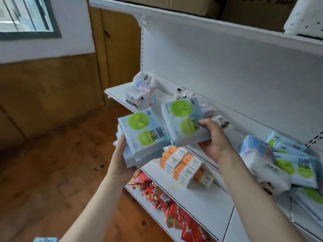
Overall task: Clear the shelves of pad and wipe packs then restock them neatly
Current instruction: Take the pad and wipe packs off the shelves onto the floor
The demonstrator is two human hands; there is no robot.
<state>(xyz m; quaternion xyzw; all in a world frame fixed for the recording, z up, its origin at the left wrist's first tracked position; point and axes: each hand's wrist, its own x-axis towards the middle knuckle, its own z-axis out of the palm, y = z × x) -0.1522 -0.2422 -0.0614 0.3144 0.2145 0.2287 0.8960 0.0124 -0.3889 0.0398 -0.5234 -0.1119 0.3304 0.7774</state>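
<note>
My left hand [120, 158] holds a stack of pale blue packs [142, 137] with green circles, gripped from below at its left edge. My right hand [212, 138] grips one more such pack [182, 120], tilted, in front of the middle shelf [117, 95]. On that shelf lie small white and pink packs [141, 95] at the left end and a few more behind the held pack [185, 94]. More blue and green packs [295, 165] are piled at the right.
Orange and white facial boxes [185, 165] stand on the lower shelf [201, 201]. Red sachets [173, 206] lie heaped on the shelf beneath. Cardboard boxes [192, 6] sit on the top shelf. Wooden floor [52, 172] spreads to the left.
</note>
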